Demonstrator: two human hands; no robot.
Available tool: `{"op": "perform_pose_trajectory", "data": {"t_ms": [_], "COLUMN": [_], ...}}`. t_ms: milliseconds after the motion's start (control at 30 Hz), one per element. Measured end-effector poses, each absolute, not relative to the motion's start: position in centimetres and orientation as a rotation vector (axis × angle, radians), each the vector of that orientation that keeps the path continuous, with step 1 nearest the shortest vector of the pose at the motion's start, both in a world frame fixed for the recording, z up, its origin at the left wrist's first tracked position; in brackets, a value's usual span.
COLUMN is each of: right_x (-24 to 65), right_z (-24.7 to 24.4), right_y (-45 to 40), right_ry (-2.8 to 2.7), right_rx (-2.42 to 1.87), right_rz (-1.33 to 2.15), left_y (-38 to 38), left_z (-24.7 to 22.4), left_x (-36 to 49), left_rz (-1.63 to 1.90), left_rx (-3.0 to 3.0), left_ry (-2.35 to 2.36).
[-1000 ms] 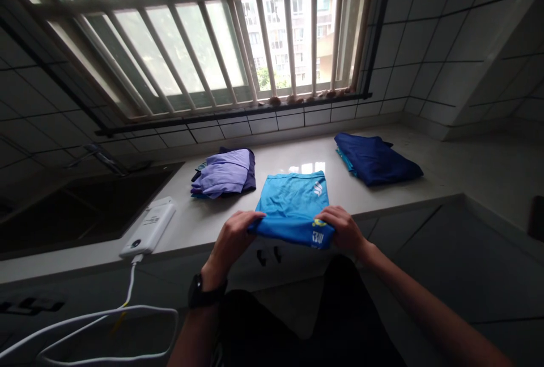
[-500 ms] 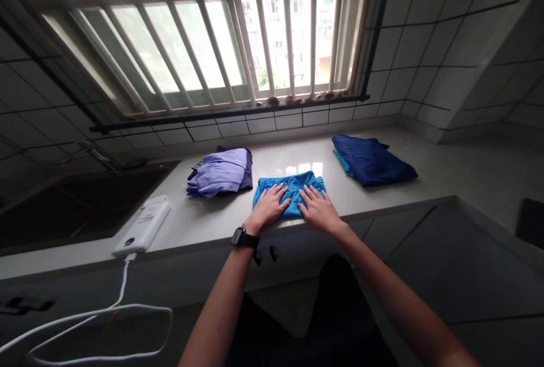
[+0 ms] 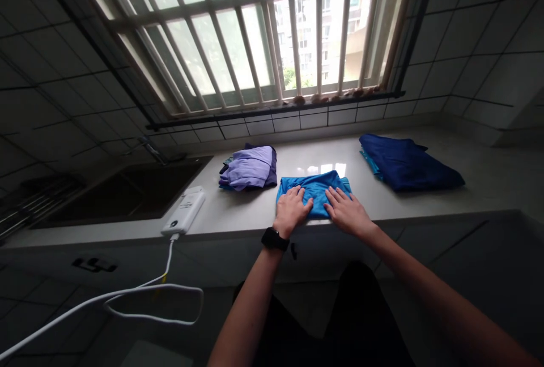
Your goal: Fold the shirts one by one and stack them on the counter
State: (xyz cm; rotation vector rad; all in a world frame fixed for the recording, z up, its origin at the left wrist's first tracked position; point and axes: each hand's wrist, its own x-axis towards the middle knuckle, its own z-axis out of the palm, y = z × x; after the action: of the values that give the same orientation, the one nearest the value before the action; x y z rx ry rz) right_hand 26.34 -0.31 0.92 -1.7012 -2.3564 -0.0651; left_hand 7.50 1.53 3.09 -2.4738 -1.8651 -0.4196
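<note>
A bright blue folded garment (image 3: 317, 187) lies flat near the counter's front edge. My left hand (image 3: 293, 208) rests on its left part, fingers spread, with a black watch (image 3: 275, 239) on the wrist. On the right part lies my right hand (image 3: 346, 209), also flat with fingers apart. Left of the garment is a stack of folded clothes, a lilac one (image 3: 249, 167) on top of darker pieces. A dark blue folded cloth (image 3: 406, 162) covers a teal one (image 3: 372, 164) to the right.
A white power bank (image 3: 185, 212) with a white cable (image 3: 170, 259) lies at the counter's front left. Behind it is a dark sink (image 3: 127, 191) with a faucet (image 3: 153, 150). A barred window (image 3: 263, 33) rises behind the counter (image 3: 297, 157).
The view has turned to the left, so everything appears shifted right. Both hands stay flat on the blue garment, with little movement of their own.
</note>
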Motion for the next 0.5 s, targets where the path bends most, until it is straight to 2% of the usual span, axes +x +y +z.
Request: {"op": "perform_pose_trajectory", "data": {"t_ms": [267,500], "right_x": [27.1,26.5], "right_z": [0.4,0.5], "right_y": [0.0,4.0], "right_ry": [-2.363,-2.487], "right_rx": [-1.603,-1.225], "right_rz": [-0.061,0.182], "left_y": [-3.8,-6.5], "left_z": [3.1,-0.2], "left_x": [7.7,7.5], "left_rz": [-0.37,-0.382], "left_rx": [-2.351,-2.339], "left_ry": [-1.857,-1.756]}}
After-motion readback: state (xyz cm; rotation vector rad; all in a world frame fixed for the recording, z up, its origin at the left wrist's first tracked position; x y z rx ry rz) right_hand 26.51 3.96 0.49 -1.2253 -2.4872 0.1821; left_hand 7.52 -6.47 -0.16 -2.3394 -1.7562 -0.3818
